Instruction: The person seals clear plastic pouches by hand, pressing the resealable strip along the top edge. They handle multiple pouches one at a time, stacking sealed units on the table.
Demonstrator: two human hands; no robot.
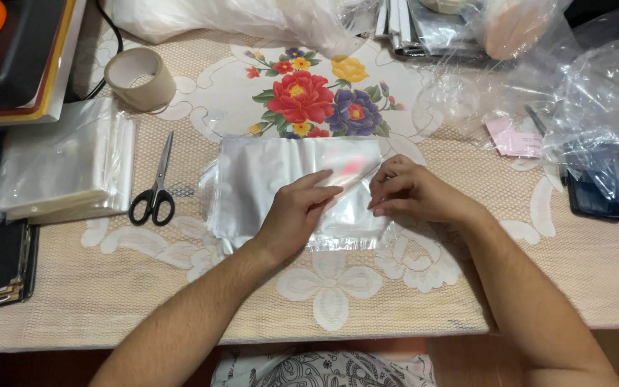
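I see both hands over a flat stack of clear plastic bags point(266, 179) that lies in the middle of the surface point(395, 301), on a lace cloth with a printed flower bouquet point(317, 100). The left hand point(296, 211) rests on the stack with the fingers stretched flat and close together, pressing the top bag down; it does not grip anything. The right hand point(406, 192) is just beside it, with the fingers curled, and the fingertips pinch the thin edge of the top bag near the right end of the stack. The two hands are near each other but do not touch.

Left of the stack, black-handled scissors point(154, 188) lie closed on the cloth, apart from the bags. Further left there is another pile of clear bags point(66, 168), and above the scissors stands a roll of tape point(140, 77). At the right side I see crumpled clear plastic point(574, 93), a pink paper piece point(516, 140) and a dark phone point(594, 192) partly under the plastic.
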